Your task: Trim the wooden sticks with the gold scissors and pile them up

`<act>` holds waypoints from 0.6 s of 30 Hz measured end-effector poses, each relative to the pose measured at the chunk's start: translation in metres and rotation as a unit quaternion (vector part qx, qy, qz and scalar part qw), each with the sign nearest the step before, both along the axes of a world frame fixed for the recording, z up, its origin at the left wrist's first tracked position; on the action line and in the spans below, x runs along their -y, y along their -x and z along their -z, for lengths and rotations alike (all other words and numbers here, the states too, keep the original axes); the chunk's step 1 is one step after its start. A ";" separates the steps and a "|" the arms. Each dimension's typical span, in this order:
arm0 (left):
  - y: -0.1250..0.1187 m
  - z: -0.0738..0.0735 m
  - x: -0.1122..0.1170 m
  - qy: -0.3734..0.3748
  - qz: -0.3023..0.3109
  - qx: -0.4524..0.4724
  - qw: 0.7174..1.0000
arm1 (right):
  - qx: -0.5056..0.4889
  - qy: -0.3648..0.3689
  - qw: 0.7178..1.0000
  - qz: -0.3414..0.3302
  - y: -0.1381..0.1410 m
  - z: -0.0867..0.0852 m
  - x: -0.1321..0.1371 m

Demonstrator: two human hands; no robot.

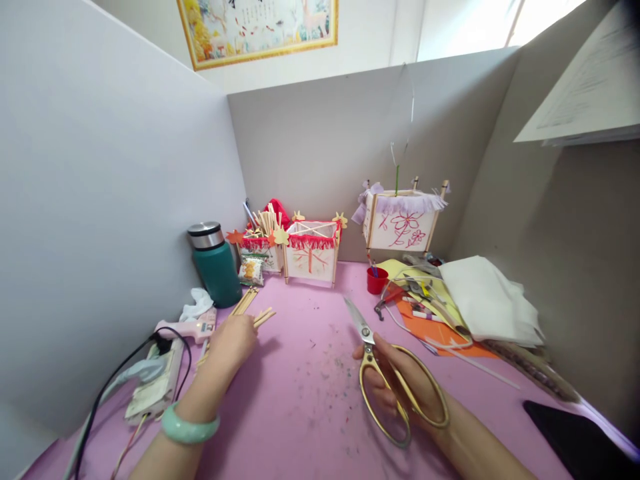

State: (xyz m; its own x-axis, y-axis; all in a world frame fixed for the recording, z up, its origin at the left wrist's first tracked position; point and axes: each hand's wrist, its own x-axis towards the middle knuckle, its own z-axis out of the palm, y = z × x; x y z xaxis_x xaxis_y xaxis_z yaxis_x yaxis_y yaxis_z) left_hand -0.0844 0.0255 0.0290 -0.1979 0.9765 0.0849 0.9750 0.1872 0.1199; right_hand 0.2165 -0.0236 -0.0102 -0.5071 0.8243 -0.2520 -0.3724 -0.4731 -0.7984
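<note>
My left hand (231, 341) reaches to a loose bundle of wooden sticks (250, 310) lying on the pink table (300, 400), its fingers curled down onto them. A pale green bangle (189, 427) circles that wrist. My right hand (400, 387) grips gold-handled scissors (387, 370), fingers through the loops, the blades nearly closed and pointing away to the upper left. Nothing lies between the blades.
Two small red-fringed paper lanterns (310, 250) and a larger purple-fringed one (400, 223) stand at the back wall. A teal flask (215, 263), pink glue gun (190, 328) and power strip (155, 387) sit left. Coloured paper, pliers and white sheets (485, 300) pile right; a red cup (376, 280).
</note>
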 end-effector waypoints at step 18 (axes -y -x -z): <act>0.000 0.018 0.003 0.022 0.010 -0.053 0.998 | 0.034 -0.031 0.999 -0.023 0.001 0.009 -0.002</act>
